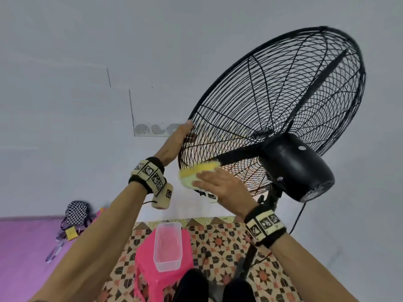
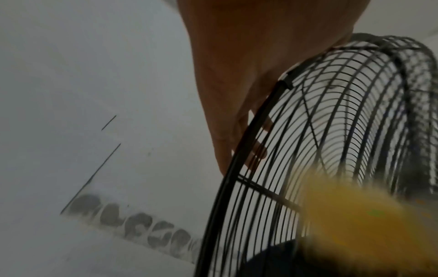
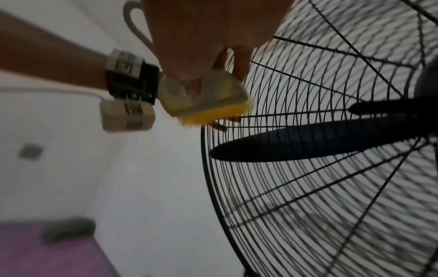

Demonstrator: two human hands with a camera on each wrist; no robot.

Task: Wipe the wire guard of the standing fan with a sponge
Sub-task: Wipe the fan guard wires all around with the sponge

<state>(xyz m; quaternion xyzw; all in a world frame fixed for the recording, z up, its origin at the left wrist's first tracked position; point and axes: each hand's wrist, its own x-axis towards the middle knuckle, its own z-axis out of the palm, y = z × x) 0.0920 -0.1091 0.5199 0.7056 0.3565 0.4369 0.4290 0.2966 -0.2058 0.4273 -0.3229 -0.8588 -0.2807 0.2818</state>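
Here my left hand grips the wire guard rim to steady it, so my right hand can press the held sponge on.

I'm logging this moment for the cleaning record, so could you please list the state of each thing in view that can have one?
Wire guard: closed over the blades, tilted, gripped at its rim.
Sponge: yellow face pressed against the guard's lower left.
Left hand: grips the guard's rim.
Right hand: holds the sponge.
Fan blades: look still, not blurred.
Clear container: open, on the pink stool; contents unclear.
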